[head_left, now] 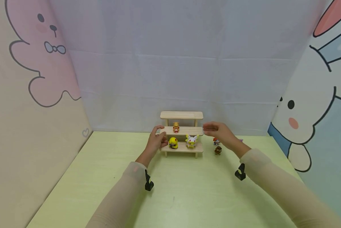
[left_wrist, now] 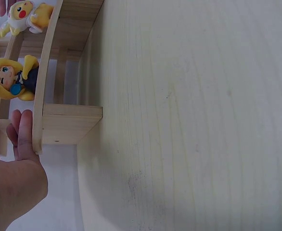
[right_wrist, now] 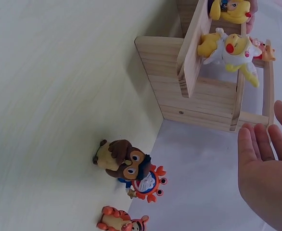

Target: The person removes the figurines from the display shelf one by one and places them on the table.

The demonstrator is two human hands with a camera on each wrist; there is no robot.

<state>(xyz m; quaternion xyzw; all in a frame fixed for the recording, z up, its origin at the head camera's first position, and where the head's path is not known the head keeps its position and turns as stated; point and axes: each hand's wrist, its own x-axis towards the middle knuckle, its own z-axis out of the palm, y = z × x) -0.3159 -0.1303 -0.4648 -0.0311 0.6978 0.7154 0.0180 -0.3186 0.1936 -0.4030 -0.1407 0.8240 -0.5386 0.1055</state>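
Observation:
A three-tier wooden display stand (head_left: pixel 181 115) stands at the back of the table. At its left end is my left hand (head_left: pixel 156 139), its thumb and fingers apart; in the left wrist view the fingertips lie against the end of the stand. My right hand (head_left: pixel 220 133) is at the right end of the middle tier, fingers straight and close to the board; contact there is unclear. The bottom tier bears a yellow-haired doll figurine (left_wrist: pixel 11 79) and a yellow figurine in a white hood (right_wrist: pixel 230 50). A small orange figurine (head_left: pixel 176 127) sits on the middle tier.
Right of the stand, on the pale green table (head_left: pixel 176 190), are an owl figurine (right_wrist: pixel 121 159), a figurine with a red crab hood (right_wrist: pixel 148 184) and a tiger figurine (right_wrist: pixel 123 221). A white curtain (head_left: pixel 147 76) hangs behind; cartoon-printed panels flank both sides.

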